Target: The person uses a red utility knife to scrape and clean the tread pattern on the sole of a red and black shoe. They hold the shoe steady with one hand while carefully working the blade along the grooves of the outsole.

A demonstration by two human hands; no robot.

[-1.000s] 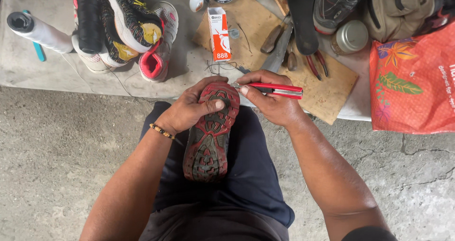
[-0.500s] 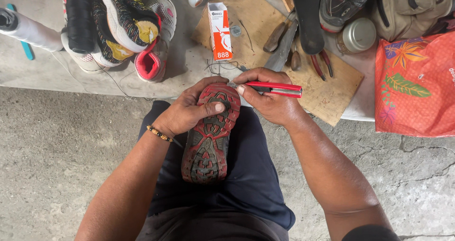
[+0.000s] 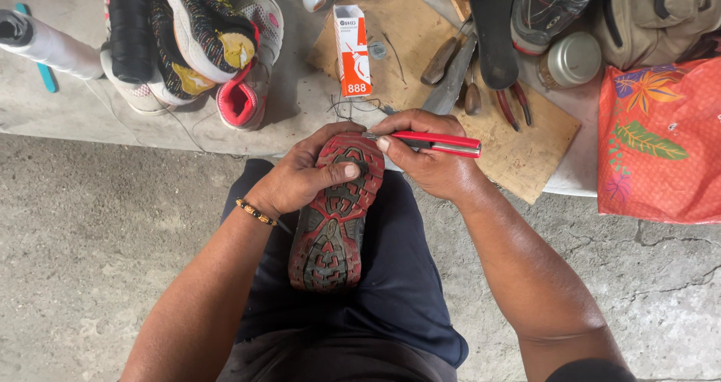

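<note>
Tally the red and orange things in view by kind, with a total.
Red-soled shoe under the left hand: 1
Red-handled knife in the right hand: 1
Red-lined sneaker: 1
Orange and white carton: 1
Red-handled pliers: 1
Orange flowered bag: 1
Total: 6

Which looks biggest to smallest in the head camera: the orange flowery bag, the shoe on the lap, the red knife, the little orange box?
1. Orange flowery bag, partly cut off by the picture's edge.
2. Shoe on the lap, though it sits nearer the camera.
3 and 4. Red knife and little orange box look about alike, so no ranking.
</note>
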